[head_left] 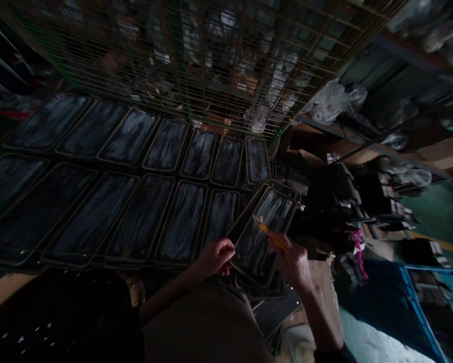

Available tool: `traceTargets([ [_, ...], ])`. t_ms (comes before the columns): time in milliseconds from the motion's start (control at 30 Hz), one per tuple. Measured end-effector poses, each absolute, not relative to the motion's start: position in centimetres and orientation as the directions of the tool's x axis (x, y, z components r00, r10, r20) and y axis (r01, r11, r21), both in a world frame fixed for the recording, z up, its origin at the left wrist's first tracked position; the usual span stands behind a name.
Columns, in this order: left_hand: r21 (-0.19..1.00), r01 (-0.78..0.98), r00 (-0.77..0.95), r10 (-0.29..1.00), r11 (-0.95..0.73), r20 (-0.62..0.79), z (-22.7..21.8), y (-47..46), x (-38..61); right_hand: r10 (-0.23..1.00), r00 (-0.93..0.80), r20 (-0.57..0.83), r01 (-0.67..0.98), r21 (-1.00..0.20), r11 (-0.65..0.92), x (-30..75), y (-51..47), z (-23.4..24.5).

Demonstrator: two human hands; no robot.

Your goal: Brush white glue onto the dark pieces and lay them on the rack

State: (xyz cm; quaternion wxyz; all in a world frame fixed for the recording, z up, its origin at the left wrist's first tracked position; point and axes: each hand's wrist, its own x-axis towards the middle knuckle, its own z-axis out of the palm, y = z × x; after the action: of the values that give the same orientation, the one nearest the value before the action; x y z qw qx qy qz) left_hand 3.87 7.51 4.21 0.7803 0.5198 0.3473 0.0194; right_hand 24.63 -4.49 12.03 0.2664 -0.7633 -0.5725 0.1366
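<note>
My right hand (292, 259) is closed around the yellow handle of a small brush (273, 237). The brush's pale bristles rest on a dark rectangular panel (254, 259) with rounded corners and a light border line, streaked with a whitish coating. At the panel's lower left edge, my left hand (216, 256) pinches the rim between curled fingers. The panel lies tilted on top of other dark panels, some of which show beneath its lower end.
Two rows of similar streaked panels (183, 222) spread to the left. Behind them rises a wire cage (226, 65) full of items. On the right are an open cardboard box (307, 143), stacked dark pieces (332, 196) and a blue crate (385, 292). The scene is dim.
</note>
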Motion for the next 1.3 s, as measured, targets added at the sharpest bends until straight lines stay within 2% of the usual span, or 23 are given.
traceTargets([
  [233,0.825,0.292,0.784,0.373,0.483,-0.496,4.0,7.5,3.6,0.943,0.303,-0.134,0.557,-0.778,-0.290,19.1,-9.8,14.1],
  [400,0.823,0.289,0.783,0.374,0.489,-0.497,3.9,7.4,3.6,0.905,0.356,-0.232,0.400,-0.838,-0.372,18.6,-11.6,14.3],
  [500,0.841,0.285,0.794,0.379,0.460,-0.476,3.7,7.4,3.6,0.877,0.451,-0.167,0.443,-0.811,-0.382,20.5,-11.3,14.3],
  [667,0.849,0.293,0.791,0.387,0.440,-0.474,3.5,7.4,3.8,0.752,0.648,0.120,0.598,-0.693,-0.404,25.7,-9.2,13.8],
  [800,0.838,0.325,0.780,0.377,0.439,-0.500,3.8,7.4,4.0,0.674,0.686,0.274,0.649,-0.649,-0.397,28.4,-7.0,13.2],
  [1000,0.831,0.306,0.765,0.399,0.465,-0.505,4.1,7.0,4.0,0.772,0.606,0.192,0.738,-0.498,-0.455,26.5,-7.4,13.7],
  [1167,0.830,0.254,0.769,0.417,0.497,-0.485,4.3,6.7,3.7,0.825,0.563,-0.052,0.608,-0.650,-0.456,23.3,-10.9,16.1],
  [1233,0.825,0.252,0.770,0.412,0.506,-0.487,4.4,6.7,3.7,0.812,0.579,-0.067,0.550,-0.703,-0.451,23.1,-11.4,16.8],
  [1300,0.823,0.254,0.767,0.413,0.509,-0.492,4.5,6.7,3.7,0.779,0.626,-0.017,0.545,-0.706,-0.453,23.3,-11.4,16.9],
])
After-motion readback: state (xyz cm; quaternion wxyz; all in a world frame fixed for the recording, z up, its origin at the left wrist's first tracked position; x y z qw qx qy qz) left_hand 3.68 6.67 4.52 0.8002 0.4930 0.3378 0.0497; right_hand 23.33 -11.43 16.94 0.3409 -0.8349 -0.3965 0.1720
